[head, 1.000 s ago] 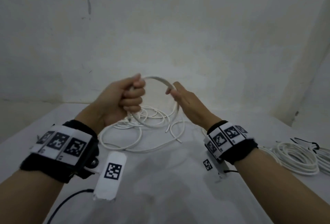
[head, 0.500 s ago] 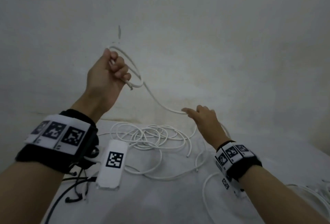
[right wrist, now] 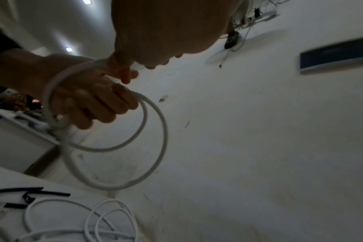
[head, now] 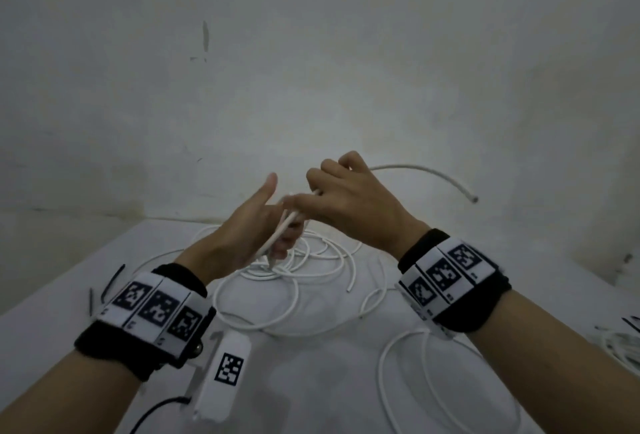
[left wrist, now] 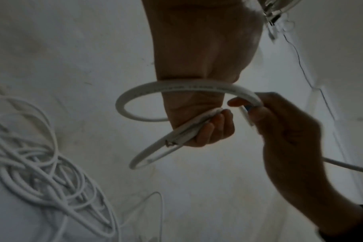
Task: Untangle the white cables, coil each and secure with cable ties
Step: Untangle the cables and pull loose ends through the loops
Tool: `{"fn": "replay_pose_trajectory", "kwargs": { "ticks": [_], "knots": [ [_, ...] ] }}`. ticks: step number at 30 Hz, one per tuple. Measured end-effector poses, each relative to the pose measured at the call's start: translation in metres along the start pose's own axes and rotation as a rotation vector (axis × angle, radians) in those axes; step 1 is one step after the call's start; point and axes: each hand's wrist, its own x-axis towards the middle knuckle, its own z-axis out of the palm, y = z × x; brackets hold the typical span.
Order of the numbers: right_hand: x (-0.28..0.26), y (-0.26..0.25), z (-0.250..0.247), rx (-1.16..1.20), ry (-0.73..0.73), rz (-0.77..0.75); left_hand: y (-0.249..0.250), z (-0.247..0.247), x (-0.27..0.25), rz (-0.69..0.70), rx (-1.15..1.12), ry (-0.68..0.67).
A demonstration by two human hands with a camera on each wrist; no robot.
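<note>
Fingers (left wrist: 213, 129) of the left hand (head: 249, 229) clench the cable (left wrist: 166, 89) loops while the right hand (head: 349, 201) pinches the next turn just beside them, feeding the coil above the tangle (head: 294, 271) on the table (head: 329, 381).

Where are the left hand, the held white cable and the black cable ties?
left hand (head: 242, 232): head view, on the palm side below the thumb.
held white cable (left wrist: 176, 87): left wrist view, top of the loop.
black cable ties (right wrist: 50, 194): right wrist view, on a strap on the table.
</note>
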Motion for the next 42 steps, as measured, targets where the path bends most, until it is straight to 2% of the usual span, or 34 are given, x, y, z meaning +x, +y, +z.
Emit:
{"fn": "replay_pose_trajectory", "kwargs": {
  "ticks": [3,6,8,10,13,19,22,24,26,27,28,30,31,33,35,37,38,40,42],
  "knots": [
    [-0.008,0.005,0.003,0.101,-0.072,0.096,-0.005,0.008,-0.008,-0.073,-0.102,-0.161],
    [-0.019,0.008,0.004,0.295,-0.197,0.287,-0.008,0.019,-0.017,-0.088,-0.182,-0.284],
    [-0.033,0.011,0.010,0.427,-0.275,0.448,-0.007,0.018,-0.020,-0.048,-0.404,-0.347],
    [-0.048,0.011,0.020,0.460,-0.328,0.570,-0.001,0.012,-0.021,0.020,-0.618,-0.468],
    [-0.070,0.003,0.041,0.450,-0.465,0.669,0.014,0.007,-0.024,0.108,-0.821,-0.578],
    [-0.077,-0.042,0.047,0.560,-0.687,0.648,0.030,-0.006,-0.026,0.243,-0.931,-0.439],
    [-0.081,-0.050,0.052,0.487,-0.735,0.705,0.031,-0.010,-0.028,0.259,-0.878,-0.337],
    [-0.084,-0.046,0.054,0.450,-0.790,0.751,0.026,-0.003,-0.026,0.207,-0.749,-0.243],
    [-0.082,-0.042,0.050,0.583,-0.844,0.795,0.025,0.002,-0.031,0.168,-0.437,-0.043],
    [-0.079,-0.040,0.047,0.709,-0.824,0.836,0.025,0.003,-0.032,0.150,-0.336,-0.019],
    [-0.075,-0.038,0.042,0.861,-0.741,0.903,0.025,0.002,-0.032,0.129,-0.288,-0.014],
    [-0.061,-0.033,0.028,1.163,-0.420,1.047,0.024,-0.002,-0.031,0.076,-0.280,-0.008],
    [-0.052,-0.031,0.020,1.267,-0.270,1.063,0.022,-0.002,-0.031,0.055,-0.286,-0.002],
    [-0.032,-0.030,0.002,1.245,-0.135,0.941,0.020,0.002,-0.031,0.020,-0.306,-0.023],
    [-0.016,-0.033,-0.004,0.966,-0.156,0.705,0.017,0.005,-0.030,-0.014,-0.321,-0.089],
    [-0.007,-0.036,-0.002,0.792,-0.202,0.571,0.015,0.006,-0.030,-0.067,-0.345,-0.171],
    [-0.006,-0.036,0.000,0.771,-0.197,0.545,0.013,0.005,-0.030,-0.098,-0.393,-0.252],
    [-0.009,-0.037,0.002,0.726,-0.188,0.476,0.009,0.002,-0.030,-0.172,-0.636,-0.488],
    [-0.013,-0.038,0.000,0.692,-0.189,0.394,0.005,-0.004,-0.033,-0.231,-0.750,-0.576]
  ]
}}
